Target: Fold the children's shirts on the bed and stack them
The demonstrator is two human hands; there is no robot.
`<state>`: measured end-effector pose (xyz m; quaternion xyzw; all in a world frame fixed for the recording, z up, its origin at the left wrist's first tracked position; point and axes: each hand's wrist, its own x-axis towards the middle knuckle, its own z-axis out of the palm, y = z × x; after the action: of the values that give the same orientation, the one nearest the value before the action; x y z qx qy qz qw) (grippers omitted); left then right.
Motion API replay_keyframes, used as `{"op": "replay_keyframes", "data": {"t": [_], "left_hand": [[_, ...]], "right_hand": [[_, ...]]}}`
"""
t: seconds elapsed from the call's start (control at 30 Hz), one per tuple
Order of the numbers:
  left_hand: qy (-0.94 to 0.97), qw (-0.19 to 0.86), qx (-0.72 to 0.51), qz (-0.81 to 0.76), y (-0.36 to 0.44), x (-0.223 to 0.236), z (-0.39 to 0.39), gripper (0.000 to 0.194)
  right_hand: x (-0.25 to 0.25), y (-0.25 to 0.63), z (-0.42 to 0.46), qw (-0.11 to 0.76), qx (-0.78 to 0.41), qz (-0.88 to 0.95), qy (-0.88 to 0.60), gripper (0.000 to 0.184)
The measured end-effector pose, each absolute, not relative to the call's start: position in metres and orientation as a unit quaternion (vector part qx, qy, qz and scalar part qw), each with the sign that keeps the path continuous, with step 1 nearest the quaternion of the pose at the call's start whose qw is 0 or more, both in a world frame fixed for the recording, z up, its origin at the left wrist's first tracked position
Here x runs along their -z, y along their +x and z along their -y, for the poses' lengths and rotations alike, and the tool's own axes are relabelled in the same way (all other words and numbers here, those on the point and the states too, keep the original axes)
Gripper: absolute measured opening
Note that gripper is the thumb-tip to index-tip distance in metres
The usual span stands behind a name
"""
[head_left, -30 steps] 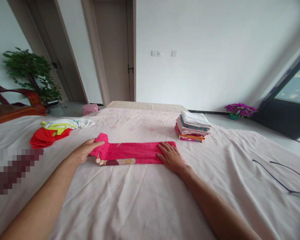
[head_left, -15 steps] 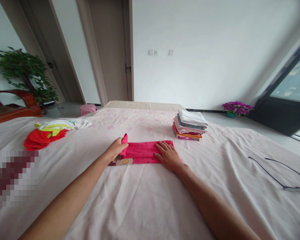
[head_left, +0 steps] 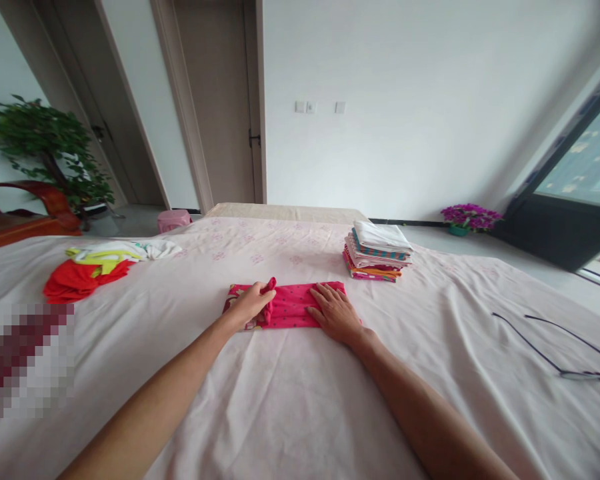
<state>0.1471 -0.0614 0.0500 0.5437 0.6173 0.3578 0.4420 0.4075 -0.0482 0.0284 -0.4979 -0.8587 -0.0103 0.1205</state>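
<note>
A pink dotted garment (head_left: 294, 305), folded into a long strip with a printed picture at its left end, lies on the pale bedsheet (head_left: 280, 400). My left hand (head_left: 253, 303) is closed on the garment's loose end, pinching it slightly above the strip and turned over toward the middle. Flat on the right part of the same garment rests my right hand (head_left: 337, 310), fingers spread. The garment's exact kind does not show.
Behind my right hand stands a stack of folded clothes (head_left: 377, 252). Crumpled red, yellow and white clothes (head_left: 93, 267) lie at left. Eyeglasses (head_left: 563, 367) rest on the sheet at right. A pink stool (head_left: 174, 220) stands beyond the bed.
My left hand has moved right, carrying the garment's end over the strip, so more of the printed part shows at left. My right hand has stayed in place.
</note>
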Motion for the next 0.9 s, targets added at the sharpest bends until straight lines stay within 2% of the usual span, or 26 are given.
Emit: {"op": "replay_keyframes", "data": {"t": [0.07,0.17,0.27,0.37,0.47,0.6,0.77,0.83,0.9], "left_hand": [[0.553,0.427,-0.364,-0.616,0.143,-0.053,0.064,0.037],[0.621,0.265,-0.358,-0.645,0.129,-0.057,0.066,0.033],[0.712,0.075,-0.284,-0.637,0.115,-0.052,0.068,0.04],[0.765,0.018,-0.193,-0.615,0.111,-0.037,0.071,0.055],[0.786,0.001,-0.142,-0.602,0.116,-0.02,0.076,0.061],[0.792,0.001,-0.136,-0.596,0.119,-0.01,0.076,0.061],[0.72,0.034,-0.227,-0.655,0.103,-0.019,0.067,0.056],[0.632,0.089,-0.287,-0.715,0.09,-0.027,0.063,0.059],[0.536,0.202,-0.348,-0.742,0.077,-0.035,0.062,0.071]], "right_hand": [[-0.028,0.408,0.048,0.12,0.01,0.859,-0.497,0.061],[-0.027,0.408,0.047,0.121,0.011,0.858,-0.499,0.061],[-0.027,0.408,0.047,0.12,0.015,0.858,-0.499,0.061],[-0.026,0.407,0.048,0.12,0.022,0.858,-0.499,0.061],[-0.025,0.407,0.047,0.12,0.025,0.859,-0.498,0.061],[-0.023,0.407,0.047,0.117,0.027,0.859,-0.498,0.061],[-0.024,0.407,0.048,0.114,0.027,0.858,-0.5,0.061],[-0.025,0.407,0.048,0.114,0.022,0.858,-0.5,0.06],[-0.026,0.406,0.049,0.117,0.017,0.856,-0.503,0.058]]}}
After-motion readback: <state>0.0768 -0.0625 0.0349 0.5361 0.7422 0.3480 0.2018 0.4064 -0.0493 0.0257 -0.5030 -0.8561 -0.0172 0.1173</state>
